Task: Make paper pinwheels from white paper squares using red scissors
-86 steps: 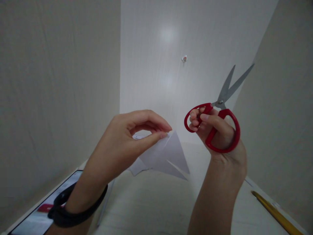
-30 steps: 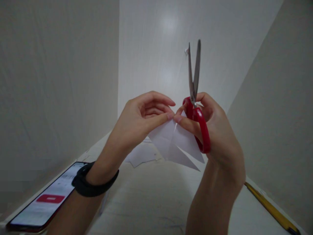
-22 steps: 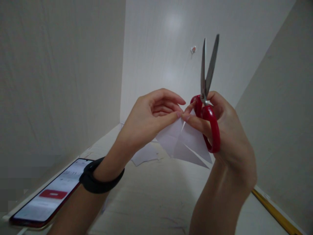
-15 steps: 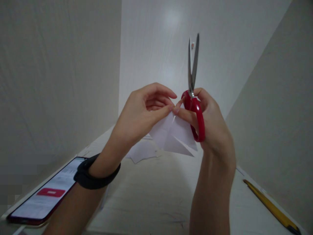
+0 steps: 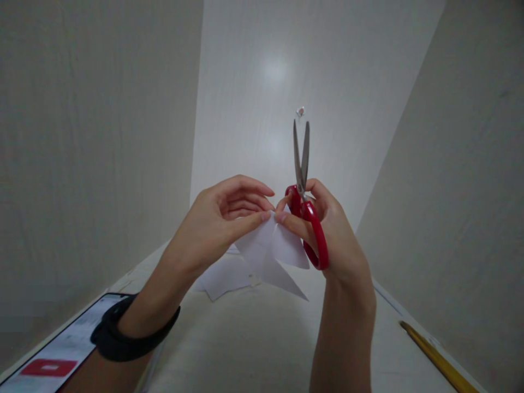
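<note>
A piece of white paper (image 5: 266,256) with folds and a pointed lower flap hangs between my hands. My left hand (image 5: 229,221) pinches its top edge between thumb and fingers, the other fingers curled behind. My right hand (image 5: 327,229) pinches the same edge close beside the left thumb. Red-handled scissors (image 5: 317,234) also hang on my right hand, a finger through a handle loop, with the blades pointing up and slightly apart. The blades touch nothing. Parts of the paper's upper edge are hidden behind my fingertips.
More white paper (image 5: 229,275) lies on the pale table (image 5: 237,344) behind the held sheet. A phone (image 5: 49,355) with a lit screen sits at the left, partly under my left forearm. A yellow cutter-like tool (image 5: 436,355) rests along the right wall. Walls stand on three sides.
Both hands, the paper and the scissors appear lower and further left in view as the camera tilts up. The paper's two flaps have spread further apart at the bottom.
</note>
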The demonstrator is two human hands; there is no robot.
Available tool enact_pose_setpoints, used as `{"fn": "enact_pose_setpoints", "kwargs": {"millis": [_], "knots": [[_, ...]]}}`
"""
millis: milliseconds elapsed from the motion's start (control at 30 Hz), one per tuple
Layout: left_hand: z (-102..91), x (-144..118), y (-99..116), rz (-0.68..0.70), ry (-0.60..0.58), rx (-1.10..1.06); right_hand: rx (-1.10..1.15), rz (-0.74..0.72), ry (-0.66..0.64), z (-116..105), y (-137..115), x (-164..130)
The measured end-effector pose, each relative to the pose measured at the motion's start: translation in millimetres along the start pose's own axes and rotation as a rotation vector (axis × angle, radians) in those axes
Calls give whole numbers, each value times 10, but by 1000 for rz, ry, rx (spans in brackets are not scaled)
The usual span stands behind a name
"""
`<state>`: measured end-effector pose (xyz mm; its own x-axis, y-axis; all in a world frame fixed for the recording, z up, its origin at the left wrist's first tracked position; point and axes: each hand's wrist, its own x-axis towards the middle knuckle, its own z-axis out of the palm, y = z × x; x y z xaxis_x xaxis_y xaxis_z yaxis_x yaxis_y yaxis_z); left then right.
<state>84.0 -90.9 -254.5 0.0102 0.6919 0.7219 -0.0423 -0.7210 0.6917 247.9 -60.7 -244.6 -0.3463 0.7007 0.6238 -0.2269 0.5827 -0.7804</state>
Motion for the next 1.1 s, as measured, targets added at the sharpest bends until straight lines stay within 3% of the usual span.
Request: {"fn": "enact_pose_setpoints", "kwargs": {"millis": [400, 1100], "knots": [[-62, 27, -11, -91, -64, -21, -5, -2, 31, 16, -35, -3], [-20, 2, 20, 23, -37, 43, -40, 4, -2, 61, -95, -40]]}}
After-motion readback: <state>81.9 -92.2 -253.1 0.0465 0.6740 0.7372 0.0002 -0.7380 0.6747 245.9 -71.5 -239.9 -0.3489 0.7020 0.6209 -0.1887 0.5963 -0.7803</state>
